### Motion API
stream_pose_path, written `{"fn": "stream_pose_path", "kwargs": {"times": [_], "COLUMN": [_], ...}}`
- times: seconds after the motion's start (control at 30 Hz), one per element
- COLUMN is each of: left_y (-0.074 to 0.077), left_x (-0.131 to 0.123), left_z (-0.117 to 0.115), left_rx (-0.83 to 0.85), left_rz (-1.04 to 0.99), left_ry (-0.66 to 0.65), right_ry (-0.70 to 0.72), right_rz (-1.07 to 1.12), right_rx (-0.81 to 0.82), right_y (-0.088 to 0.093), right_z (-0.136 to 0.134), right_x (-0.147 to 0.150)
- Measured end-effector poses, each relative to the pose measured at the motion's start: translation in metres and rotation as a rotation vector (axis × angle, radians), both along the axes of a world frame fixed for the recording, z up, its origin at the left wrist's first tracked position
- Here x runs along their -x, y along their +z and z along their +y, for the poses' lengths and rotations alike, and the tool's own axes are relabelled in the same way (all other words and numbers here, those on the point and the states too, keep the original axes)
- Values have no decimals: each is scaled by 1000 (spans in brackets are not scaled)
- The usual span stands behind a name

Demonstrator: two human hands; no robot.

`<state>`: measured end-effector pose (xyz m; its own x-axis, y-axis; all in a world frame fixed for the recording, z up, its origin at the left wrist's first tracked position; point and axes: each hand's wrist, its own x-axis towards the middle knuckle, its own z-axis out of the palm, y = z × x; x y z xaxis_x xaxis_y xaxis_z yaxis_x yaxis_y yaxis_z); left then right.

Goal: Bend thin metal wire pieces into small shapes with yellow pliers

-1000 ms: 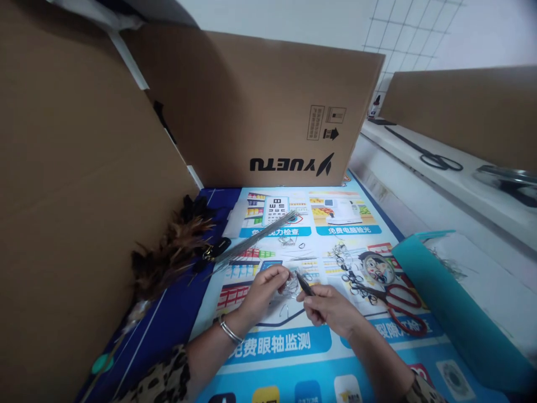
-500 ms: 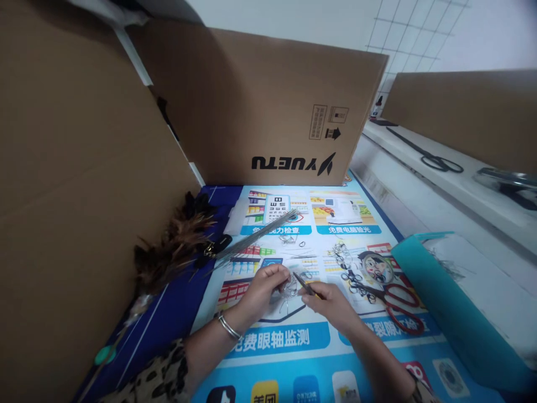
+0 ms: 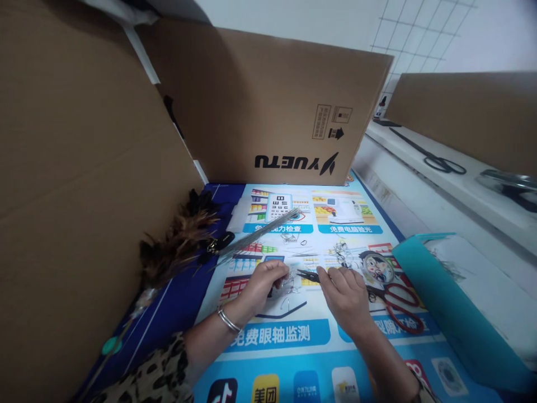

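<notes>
A small tangle of thin bent wire [image 3: 288, 284] is pinched between the thumb and fingers of my left hand [image 3: 268, 280]. My right hand [image 3: 346, 294] is closed round a pair of dark needle-nose pliers [image 3: 308, 275], whose jaws point left at the wire and stand slightly apart from it. A bundle of straight metal wires [image 3: 264, 232] lies slantwise beyond my left hand. Small wire pieces [image 3: 289, 238] are scattered on the printed mat past both hands. Beside my right hand lie scissors with red handles [image 3: 403, 308].
A teal box [image 3: 453, 308] with fine wires on its white inside stands at the right. A feather duster [image 3: 178, 235] lies on the left. Cardboard panels [image 3: 268, 101] rise at the back and left. Black scissors [image 3: 440, 162] rest on the white ledge.
My right hand has moved right and turned over knuckles up, drawing the pliers back from the wire. My left hand stays at about the same place, still pinching the wire.
</notes>
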<state>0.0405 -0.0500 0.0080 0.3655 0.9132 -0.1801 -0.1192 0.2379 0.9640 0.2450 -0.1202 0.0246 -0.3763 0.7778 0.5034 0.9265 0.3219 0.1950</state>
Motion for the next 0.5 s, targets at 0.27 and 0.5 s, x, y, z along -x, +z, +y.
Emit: {"fn": "stream_pose_path", "kwargs": {"times": [0.27, 0.5], "left_y": [5, 10], "left_x": [2, 1], "left_z": [0, -4], "left_rx": [24, 10], "left_rz": [34, 29], "left_ry": [-40, -77], "right_ry": [94, 116], "right_rz": [-47, -47], "right_rx": [-18, -7], "right_y": [-2, -6], "right_z": [2, 1], "right_x": [-1, 1]}}
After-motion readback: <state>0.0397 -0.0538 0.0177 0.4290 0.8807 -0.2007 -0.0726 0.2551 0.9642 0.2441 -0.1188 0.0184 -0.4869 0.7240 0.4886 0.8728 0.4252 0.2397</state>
